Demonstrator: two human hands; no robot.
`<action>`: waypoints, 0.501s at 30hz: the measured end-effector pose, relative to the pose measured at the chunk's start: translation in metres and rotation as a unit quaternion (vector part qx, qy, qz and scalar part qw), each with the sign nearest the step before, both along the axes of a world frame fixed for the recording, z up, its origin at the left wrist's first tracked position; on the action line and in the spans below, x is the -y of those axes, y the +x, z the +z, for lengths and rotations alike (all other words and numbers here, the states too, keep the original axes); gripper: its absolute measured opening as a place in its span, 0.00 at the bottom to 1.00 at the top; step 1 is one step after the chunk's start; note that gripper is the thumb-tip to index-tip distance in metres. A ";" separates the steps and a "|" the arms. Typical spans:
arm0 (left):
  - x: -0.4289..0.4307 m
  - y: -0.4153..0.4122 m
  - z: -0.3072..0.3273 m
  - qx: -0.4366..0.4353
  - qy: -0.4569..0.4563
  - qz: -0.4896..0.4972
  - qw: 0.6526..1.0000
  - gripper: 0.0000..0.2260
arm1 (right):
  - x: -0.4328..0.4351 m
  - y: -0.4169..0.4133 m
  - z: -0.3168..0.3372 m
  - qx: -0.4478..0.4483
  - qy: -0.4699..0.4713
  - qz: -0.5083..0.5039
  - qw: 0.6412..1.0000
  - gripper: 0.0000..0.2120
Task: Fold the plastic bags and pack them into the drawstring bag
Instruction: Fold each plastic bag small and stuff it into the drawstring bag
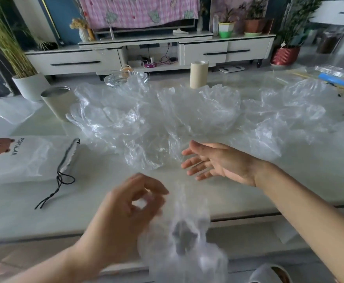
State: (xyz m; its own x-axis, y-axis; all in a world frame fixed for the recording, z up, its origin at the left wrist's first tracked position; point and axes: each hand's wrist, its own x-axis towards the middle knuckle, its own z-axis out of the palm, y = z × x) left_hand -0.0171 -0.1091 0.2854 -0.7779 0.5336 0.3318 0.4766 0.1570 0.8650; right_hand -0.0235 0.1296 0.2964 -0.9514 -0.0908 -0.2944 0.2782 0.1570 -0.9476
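Hardly started, I reckon: right of the flat white bear-print drawstring bag [24,158], left grip [130,205] pinches one clear plastic bag [187,237], right grip [214,162] slack-fingered, crumpled clear heap [157,115] unfolded.

a single view, worn on the person's head, looks forward and down across the pale table [81,217] from its near edge. it sits close: both forearms enter from the bottom of the frame, with the left hand [126,211] at 7 o'clock and the right hand [218,162] at 4 o'clock. the plastic bag [187,242] that the left hand pinches, at 6 o'clock, is blurred. the wide lens bows the table edge and reaches the tv cabinet [205,50] at 12 o'clock.
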 end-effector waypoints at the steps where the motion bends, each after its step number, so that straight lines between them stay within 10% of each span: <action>1: 0.006 -0.013 0.003 0.008 0.027 0.038 0.999 0.10 | 0.006 0.002 0.004 0.008 -0.018 0.032 0.999 0.34; 9: 0.035 -0.070 -0.005 0.084 0.067 0.176 0.978 0.09 | 0.057 0.003 -0.017 -0.008 0.036 0.015 0.999 0.17; 15: 0.059 -0.084 -0.023 0.065 -0.099 0.236 0.965 0.12 | 0.068 -0.025 -0.023 -0.222 0.199 -0.160 0.941 0.11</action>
